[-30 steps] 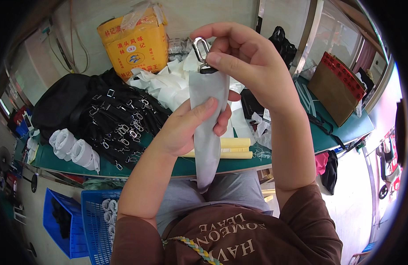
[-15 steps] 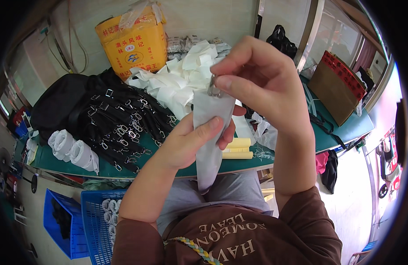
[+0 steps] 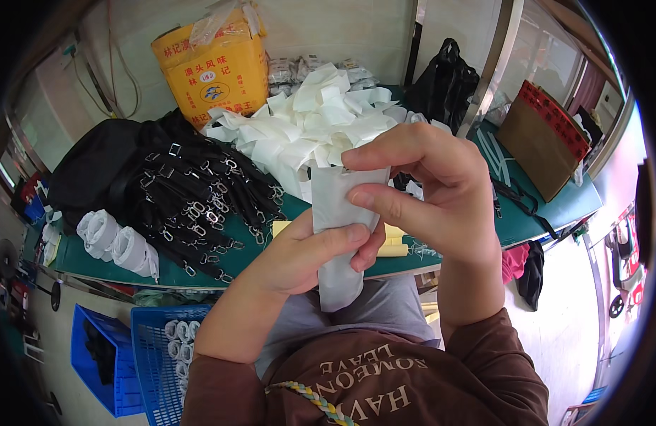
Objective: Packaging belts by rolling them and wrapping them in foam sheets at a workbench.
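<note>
My left hand (image 3: 296,259) is wrapped around a long, narrow white sleeve (image 3: 338,287), thumb across its front, over my lap. At the sleeve's upper end, the thumb and fingers of my right hand (image 3: 445,192) pinch its edge. Only a tiny dark bit shows at the mouth, and whatever lies inside is hidden. Beyond my hands a loose heap of white sleeves (image 3: 299,135) lies on the green table (image 3: 264,266). To the left is a pile of black straps (image 3: 207,192) with silver metal clips.
White rolled bundles (image 3: 134,250) stand at the table's left front. Yellow rolls (image 3: 394,250) lie behind my hands. At the back are a yellow carton (image 3: 221,78) and a black plastic bag (image 3: 441,85); a brown carton (image 3: 537,142) stands right. Blue baskets (image 3: 147,369) sit below left.
The metal clip at the sleeve's mouth has gone down almost out of sight. My right hand has lowered onto the sleeve's upper edge; my left keeps its hold.
</note>
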Demonstrator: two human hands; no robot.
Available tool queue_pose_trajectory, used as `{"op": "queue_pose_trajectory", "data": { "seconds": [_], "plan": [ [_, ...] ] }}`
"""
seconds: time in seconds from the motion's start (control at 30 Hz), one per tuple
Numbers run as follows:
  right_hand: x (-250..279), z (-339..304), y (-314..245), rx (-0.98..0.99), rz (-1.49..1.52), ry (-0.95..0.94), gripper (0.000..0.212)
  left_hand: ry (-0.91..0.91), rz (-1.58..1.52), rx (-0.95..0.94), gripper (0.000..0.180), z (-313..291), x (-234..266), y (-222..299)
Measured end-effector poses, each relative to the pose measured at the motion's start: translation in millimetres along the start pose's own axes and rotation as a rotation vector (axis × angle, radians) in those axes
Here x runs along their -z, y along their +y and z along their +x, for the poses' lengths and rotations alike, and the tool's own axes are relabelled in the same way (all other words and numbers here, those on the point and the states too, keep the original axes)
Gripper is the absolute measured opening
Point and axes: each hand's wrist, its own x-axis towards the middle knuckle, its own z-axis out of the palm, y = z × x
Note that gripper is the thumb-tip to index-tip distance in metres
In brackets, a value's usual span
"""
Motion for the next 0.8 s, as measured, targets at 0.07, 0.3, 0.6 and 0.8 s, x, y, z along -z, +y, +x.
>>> {"op": "queue_pose_trajectory", "data": {
  "seconds": [0.07,0.3,0.6,0.8],
  "plan": [
    [4.7,0.5,-1.4,0.000,-0.017,-0.017,0.025,0.012,0.029,-0.001,0.021,1.2,-4.5,1.8],
    [6.7,-3.2,-3.9,-0.124,0.074,0.024,0.022,0.013,0.192,-0.024,0.030,0.0,-8.0,-1.1],
    [8.9,11.0,49.0,-0.431,0.491,-0.065,0.039,0.256,0.114,0.061,0.053,-9.3,-17.5,-12.4],
    [-51.7,-45.3,97.3,-0.521,0.805,-0.404,0.073,0.379,0.218,-0.241,0.052,-0.4,17.2,61.2]
  ]
}}
